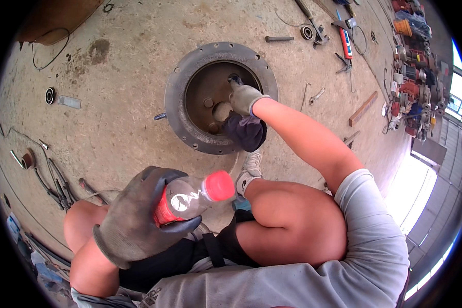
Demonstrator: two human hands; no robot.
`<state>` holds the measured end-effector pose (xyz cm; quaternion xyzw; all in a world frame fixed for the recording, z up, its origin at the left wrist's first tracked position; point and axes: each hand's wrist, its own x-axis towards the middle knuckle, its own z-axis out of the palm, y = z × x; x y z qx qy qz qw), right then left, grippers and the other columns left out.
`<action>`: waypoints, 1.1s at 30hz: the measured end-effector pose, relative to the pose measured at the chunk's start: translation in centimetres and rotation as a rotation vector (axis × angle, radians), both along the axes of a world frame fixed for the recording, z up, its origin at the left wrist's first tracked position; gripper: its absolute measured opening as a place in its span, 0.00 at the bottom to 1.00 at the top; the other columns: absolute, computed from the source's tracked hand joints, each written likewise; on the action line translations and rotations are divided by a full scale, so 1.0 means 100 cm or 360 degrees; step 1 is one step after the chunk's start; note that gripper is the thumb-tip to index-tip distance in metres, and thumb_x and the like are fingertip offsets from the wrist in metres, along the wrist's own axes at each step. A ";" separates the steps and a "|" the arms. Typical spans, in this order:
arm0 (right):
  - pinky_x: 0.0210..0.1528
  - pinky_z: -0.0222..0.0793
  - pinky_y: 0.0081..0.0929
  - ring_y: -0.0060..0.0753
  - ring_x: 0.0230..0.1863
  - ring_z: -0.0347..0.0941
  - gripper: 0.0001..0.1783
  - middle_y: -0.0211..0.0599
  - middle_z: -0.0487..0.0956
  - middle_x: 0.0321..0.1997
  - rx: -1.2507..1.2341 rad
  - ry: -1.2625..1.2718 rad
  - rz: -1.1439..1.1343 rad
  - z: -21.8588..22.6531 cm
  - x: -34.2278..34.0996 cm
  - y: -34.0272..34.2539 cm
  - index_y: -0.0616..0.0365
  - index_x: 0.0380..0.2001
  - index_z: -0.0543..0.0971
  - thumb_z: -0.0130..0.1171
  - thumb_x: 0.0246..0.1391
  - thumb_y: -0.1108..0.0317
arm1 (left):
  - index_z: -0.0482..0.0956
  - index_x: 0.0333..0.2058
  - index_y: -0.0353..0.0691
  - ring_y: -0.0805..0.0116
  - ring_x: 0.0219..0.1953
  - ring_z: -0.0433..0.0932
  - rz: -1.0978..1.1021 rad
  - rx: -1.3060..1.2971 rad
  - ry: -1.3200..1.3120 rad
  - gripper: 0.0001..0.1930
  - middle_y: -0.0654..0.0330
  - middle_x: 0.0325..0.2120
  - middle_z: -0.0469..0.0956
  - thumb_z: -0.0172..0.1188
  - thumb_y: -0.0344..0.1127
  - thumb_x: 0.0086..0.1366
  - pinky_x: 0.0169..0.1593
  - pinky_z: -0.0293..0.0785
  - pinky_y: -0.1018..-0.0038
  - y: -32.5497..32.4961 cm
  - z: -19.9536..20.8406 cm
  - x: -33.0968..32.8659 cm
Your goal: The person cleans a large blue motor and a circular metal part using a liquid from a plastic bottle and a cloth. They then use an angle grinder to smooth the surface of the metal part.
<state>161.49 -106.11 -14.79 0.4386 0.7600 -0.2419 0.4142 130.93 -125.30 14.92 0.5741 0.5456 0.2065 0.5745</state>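
My left hand (138,213), in a grey work glove, is wrapped round a clear plastic bottle (186,199) with a red cap and red label. The bottle is tilted, its capped end toward the right. In front of me, a round flanged metal housing (177,110) lies on the floor, with bolt holes round its rim and a round opening in its bottom. My gloved right hand (245,98) reaches into it, fingertips by the far inner wall. A dark cloth (245,134) hangs from under that hand over the near right rim; the fingers' grip on it is partly hidden.
On the concrete floor lie a bearing (50,96), a second bearing (306,33), a caulking gun (346,46), a wooden strip (363,109) and a metal bar (279,38). Cables and hoses (56,182) run at the left. Machine parts (413,77) crowd the far right.
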 end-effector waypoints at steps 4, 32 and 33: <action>0.68 0.73 0.46 0.50 0.66 0.79 0.33 0.45 0.82 0.66 -0.0076 0.0011 0.0341 -0.001 0.009 -0.002 0.61 0.72 0.69 0.56 0.68 0.60 | 0.76 0.55 0.39 0.45 0.45 0.84 -0.0096 -0.0006 0.0059 0.33 0.48 0.45 0.81 0.82 0.37 0.53 0.48 0.81 0.56 0.001 0.005 0.003; 0.82 0.40 0.62 0.46 0.69 0.76 0.19 0.40 0.86 0.61 -0.0199 0.0066 0.1890 0.046 -0.001 0.005 0.57 0.52 0.90 0.60 0.62 0.64 | 0.76 0.55 0.35 0.43 0.44 0.83 -0.0173 0.0053 -0.0037 0.34 0.46 0.44 0.80 0.82 0.32 0.50 0.47 0.80 0.57 0.000 -0.003 0.018; 0.82 0.39 0.62 0.45 0.69 0.76 0.20 0.40 0.86 0.61 -0.0195 0.0082 0.1915 0.046 0.000 0.008 0.56 0.53 0.89 0.60 0.62 0.64 | 0.76 0.55 0.35 0.43 0.44 0.83 -0.0180 0.0048 -0.0032 0.34 0.46 0.44 0.80 0.82 0.32 0.50 0.47 0.80 0.57 0.002 -0.003 0.018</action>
